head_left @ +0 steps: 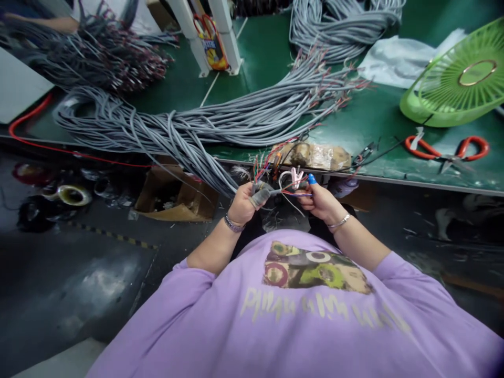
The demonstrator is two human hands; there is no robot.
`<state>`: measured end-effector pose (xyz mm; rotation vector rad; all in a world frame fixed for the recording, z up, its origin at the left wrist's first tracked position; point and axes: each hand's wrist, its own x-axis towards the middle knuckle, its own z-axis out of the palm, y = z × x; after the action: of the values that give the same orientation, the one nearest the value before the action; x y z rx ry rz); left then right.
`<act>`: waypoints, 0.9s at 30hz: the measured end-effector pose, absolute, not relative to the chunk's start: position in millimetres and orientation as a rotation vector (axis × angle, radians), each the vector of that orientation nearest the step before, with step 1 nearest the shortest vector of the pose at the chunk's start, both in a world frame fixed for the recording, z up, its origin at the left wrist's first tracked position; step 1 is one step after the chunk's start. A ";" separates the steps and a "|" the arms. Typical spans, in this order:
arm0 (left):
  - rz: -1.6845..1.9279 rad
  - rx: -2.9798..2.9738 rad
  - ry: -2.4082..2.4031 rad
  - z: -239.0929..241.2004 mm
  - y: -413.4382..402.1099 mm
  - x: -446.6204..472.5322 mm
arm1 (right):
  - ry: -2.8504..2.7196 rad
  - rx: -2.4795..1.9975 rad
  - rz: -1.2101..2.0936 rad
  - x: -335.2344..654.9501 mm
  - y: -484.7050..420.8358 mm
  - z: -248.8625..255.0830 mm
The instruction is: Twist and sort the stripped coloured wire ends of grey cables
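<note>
My left hand [244, 202] is closed round the end of a grey cable [220, 176] that runs down from the big bundle [205, 123] on the green bench [378, 118]. Grey tape covers its thumb. Coloured thin wires [271, 160] fan out of the cable end above both hands. My right hand [321, 202] pinches some of these wires, a blue cap on one fingertip, with a small pink and white tool [294, 177] between the fingers. Both hands hover just below the bench's front edge, over my lap.
Red-handled scissors [447, 149] lie at the bench's right, behind them a green fan [459, 79] and a white plastic bag [401, 55]. A taped brown block [315, 155] sits by the edge. More cable bundles lie far left and back. A cardboard box [177, 197] and tape rolls rest on the floor.
</note>
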<state>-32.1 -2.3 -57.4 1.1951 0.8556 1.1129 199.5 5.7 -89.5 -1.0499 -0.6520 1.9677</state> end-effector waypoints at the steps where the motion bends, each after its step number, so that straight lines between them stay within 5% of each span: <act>1: 1.112 1.203 0.856 -59.0 -0.1 -28.3 | -0.668 -1.025 1.975 196.0 7.3 -87.1; 9: 1.014 1.259 0.876 -73.0 16.5 -9.9 | -0.765 -1.016 1.487 178.3 15.2 -89.0; 16: 0.945 1.231 0.864 -78.5 21.4 -5.2 | -0.606 -0.842 1.866 171.0 19.9 -80.7; 27: 0.803 1.278 0.882 -77.0 19.8 -1.7 | -0.387 -0.828 1.842 165.1 24.4 -78.3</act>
<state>-1.7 19.8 -77.0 1.2780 0.8822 0.8025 165.1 24.4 -78.3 -0.8280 -0.3872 1.8420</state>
